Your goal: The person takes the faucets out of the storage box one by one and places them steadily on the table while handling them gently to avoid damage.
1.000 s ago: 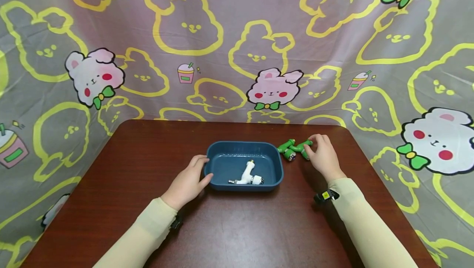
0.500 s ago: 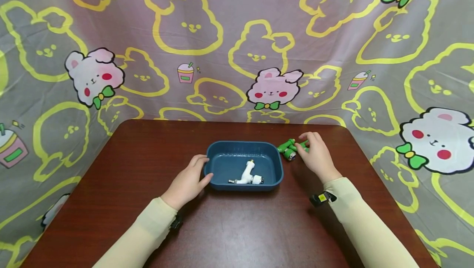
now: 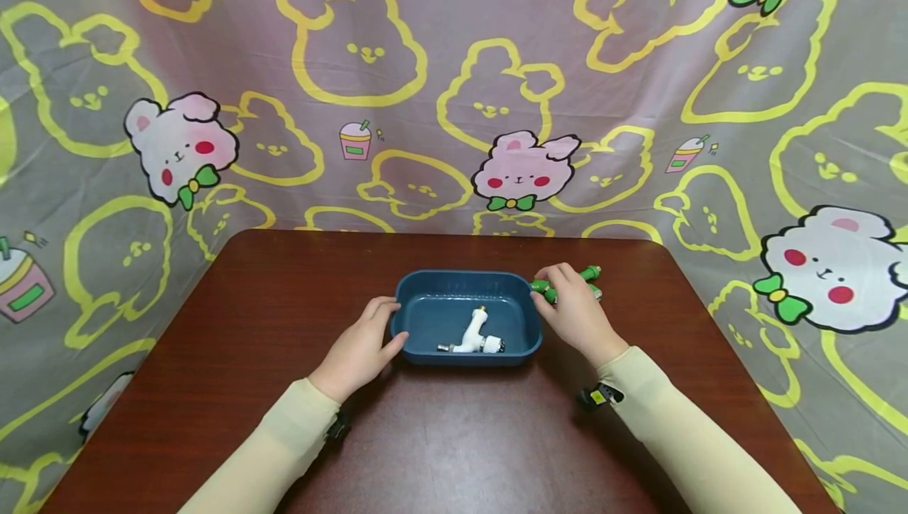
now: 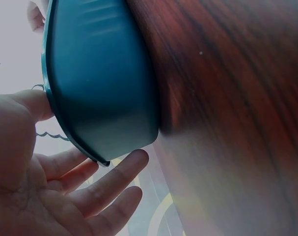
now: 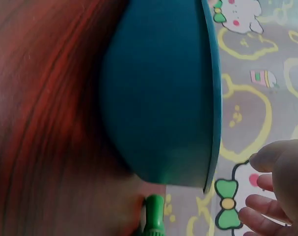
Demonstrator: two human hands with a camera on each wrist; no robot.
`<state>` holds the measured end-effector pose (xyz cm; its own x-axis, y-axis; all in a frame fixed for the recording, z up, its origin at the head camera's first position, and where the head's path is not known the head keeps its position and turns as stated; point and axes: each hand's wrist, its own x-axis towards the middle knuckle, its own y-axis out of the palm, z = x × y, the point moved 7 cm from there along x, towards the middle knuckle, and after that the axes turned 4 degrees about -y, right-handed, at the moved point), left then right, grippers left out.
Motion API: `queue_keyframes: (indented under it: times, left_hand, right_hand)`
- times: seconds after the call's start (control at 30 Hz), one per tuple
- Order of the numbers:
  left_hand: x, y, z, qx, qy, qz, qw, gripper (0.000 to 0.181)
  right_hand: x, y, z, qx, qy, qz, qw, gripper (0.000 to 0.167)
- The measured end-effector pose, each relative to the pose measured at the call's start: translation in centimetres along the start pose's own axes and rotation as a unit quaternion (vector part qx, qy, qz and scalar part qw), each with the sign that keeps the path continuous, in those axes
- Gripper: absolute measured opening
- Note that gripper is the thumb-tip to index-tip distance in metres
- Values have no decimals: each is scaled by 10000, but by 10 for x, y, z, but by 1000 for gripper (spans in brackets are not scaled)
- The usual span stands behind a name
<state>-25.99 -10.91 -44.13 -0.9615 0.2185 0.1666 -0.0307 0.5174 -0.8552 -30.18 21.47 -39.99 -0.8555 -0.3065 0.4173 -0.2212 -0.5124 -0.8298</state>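
Note:
A dark blue plastic tub (image 3: 468, 359) sits on the table, with a white tap (image 3: 470, 339) lying inside it. My left hand (image 3: 362, 344) holds the tub's left end, thumb over the rim and fingers around the far corner. My right hand (image 3: 578, 313) is at the tub's right end with loosely bent fingers. In the right wrist view, a gap shows between that hand (image 5: 281, 191) and the tub (image 5: 163, 93). Green taps (image 3: 591, 272) lie just beyond the right hand, partly hidden by it. One green end (image 5: 154, 214) shows in the right wrist view.
The brown wooden table (image 3: 454, 435) reaches back to a patterned cloth (image 3: 426, 65) hanging behind and at both sides. Black straps with small devices (image 3: 601, 396) sit at both wrists.
My right hand has moved left from the green taps to the tub's right end, leaving the taps on the table. My left hand, the tub and the white tap have stayed put.

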Motion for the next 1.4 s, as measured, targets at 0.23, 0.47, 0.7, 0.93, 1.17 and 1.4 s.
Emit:
queue_keyframes:
  times: [0.23, 0.47, 0.7, 0.93, 1.17, 1.4]
  left_hand:
    - [0, 1, 1, -4, -10, -19, 10000, 56]
    - [0, 1, 0, 17, -19, -25, 10000, 56]
    - [-1, 0, -1, 18, -15, -17, 10000, 56]
    - [-1, 0, -1, 34, -32, 1, 10000, 55]
    - [-1, 0, -1, 29, -35, 16, 10000, 56]
    - [-1, 1, 0, 20, -1, -23, 10000, 55]
  right_hand:
    - [2, 7, 15, -112, -316, 302, 9990, 32]
    - [6, 10, 25, -330, -499, 598, 9964, 31]
    - [7, 15, 37, -391, -730, 849, 9929, 34]
    - [7, 23, 46, -331, -883, 1079, 9897, 38]
    - [3, 33, 56, -316, -1221, 1319, 9832, 35]
    - [1, 46, 60, -124, -1355, 1743, 9752, 38]
